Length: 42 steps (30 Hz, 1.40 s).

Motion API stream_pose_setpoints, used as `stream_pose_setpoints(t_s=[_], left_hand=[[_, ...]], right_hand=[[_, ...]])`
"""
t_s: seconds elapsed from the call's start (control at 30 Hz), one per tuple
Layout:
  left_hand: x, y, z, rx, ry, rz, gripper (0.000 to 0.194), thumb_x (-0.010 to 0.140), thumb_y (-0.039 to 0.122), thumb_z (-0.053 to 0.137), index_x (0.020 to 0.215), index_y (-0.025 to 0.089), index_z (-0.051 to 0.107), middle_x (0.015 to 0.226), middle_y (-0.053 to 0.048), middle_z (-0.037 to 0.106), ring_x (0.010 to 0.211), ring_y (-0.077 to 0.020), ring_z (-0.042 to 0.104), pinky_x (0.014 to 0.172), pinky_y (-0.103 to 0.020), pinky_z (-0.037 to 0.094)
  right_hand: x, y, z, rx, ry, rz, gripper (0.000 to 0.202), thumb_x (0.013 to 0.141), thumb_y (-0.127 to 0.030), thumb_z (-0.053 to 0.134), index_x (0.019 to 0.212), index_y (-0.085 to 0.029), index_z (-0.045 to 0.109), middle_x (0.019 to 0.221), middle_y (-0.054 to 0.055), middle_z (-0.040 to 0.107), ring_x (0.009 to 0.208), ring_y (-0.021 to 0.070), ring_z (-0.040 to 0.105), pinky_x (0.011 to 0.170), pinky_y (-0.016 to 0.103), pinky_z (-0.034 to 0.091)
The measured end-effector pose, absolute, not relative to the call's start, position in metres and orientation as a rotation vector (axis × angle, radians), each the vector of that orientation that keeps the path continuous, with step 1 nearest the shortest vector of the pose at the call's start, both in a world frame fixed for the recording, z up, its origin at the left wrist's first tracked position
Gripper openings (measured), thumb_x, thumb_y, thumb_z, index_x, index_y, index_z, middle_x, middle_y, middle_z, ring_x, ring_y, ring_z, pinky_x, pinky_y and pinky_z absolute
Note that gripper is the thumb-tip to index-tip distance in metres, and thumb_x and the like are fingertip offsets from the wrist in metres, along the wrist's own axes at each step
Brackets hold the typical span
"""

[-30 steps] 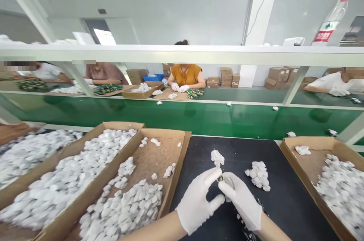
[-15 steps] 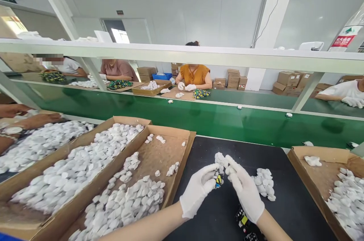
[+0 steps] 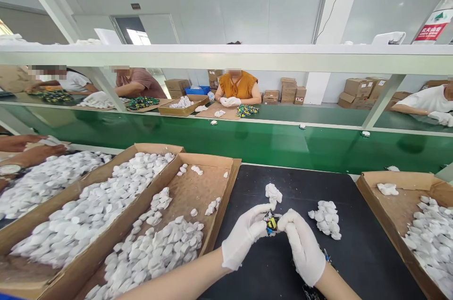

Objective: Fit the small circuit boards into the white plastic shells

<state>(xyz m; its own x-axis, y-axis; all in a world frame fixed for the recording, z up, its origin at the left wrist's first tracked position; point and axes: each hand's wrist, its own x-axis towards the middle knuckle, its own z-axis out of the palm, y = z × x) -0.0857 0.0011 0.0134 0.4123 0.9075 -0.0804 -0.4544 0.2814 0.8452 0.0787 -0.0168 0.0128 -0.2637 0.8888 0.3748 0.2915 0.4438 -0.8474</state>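
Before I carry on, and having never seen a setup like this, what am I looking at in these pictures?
There is no machine here, just a person at work, filmed by one head-worn camera looking forward and down. The white-gloved left hand pinches a small electronic part with yellow and blue bits; the white-gloved right hand is at its other edge, its exact grip hidden. Beneath them, the black tabletop bears two heaps of white pieces. Open cardboard boxes of white pieces stand on either side.
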Motion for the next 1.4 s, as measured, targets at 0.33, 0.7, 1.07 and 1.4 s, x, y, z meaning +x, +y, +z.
stream_pose_setpoints(t_s=[0.33, 0.7, 1.07, 1.4], left_hand=[[-0.086, 0.006, 0.016, 0.719, 0.604, 1.013, 0.045, 0.065, 0.031, 0.075, 0.106, 0.016, 0.063, 0.100, -0.012, 0.065, 0.091, -0.0242, 0.060, 0.090, -0.043, 0.040], [-0.088, 0.009, 0.012, 0.609, 0.563, 1.031, 0.040, 0.066, 0.026, 0.072, 0.103, 0.014, 0.063, 0.099, -0.012, 0.066, 0.087, -0.0229, 0.062, 0.088, -0.041, 0.041], [-0.091, 0.014, 0.010, 0.562, 0.540, 1.034, 0.041, 0.068, 0.025, 0.070, 0.106, 0.014, 0.060, 0.101, -0.011, 0.066, 0.084, -0.0218, 0.064, 0.085, -0.037, 0.043], [-0.088, 0.004, 0.015, 1.001, 0.656, 1.126, 0.040, 0.064, 0.022, 0.073, 0.100, 0.019, 0.056, 0.098, -0.005, 0.063, 0.096, -0.0221, 0.056, 0.084, -0.033, 0.041]], right_hand=[[0.079, -0.009, 0.012, -0.890, -1.127, 1.311, 0.021, 0.085, -0.035, 0.043, 0.074, -0.018, 0.050, 0.058, -0.003, 0.045, 0.045, 0.0083, 0.032, 0.046, 0.024, 0.025], [0.078, -0.005, 0.025, -0.760, -0.774, 1.728, 0.020, 0.075, -0.035, 0.058, 0.087, -0.019, 0.055, 0.064, -0.005, 0.046, 0.041, 0.0043, 0.031, 0.041, 0.021, 0.026], [0.080, -0.002, 0.011, -0.759, -1.034, 1.567, 0.038, 0.084, -0.046, 0.049, 0.108, -0.019, 0.059, 0.060, -0.004, 0.043, 0.043, 0.0061, 0.032, 0.042, 0.022, 0.030], [0.080, -0.008, 0.012, -0.948, -1.258, 1.190, 0.038, 0.080, -0.035, 0.060, 0.117, -0.025, 0.056, 0.076, 0.002, 0.063, 0.071, 0.0164, 0.056, 0.070, 0.033, 0.046]])
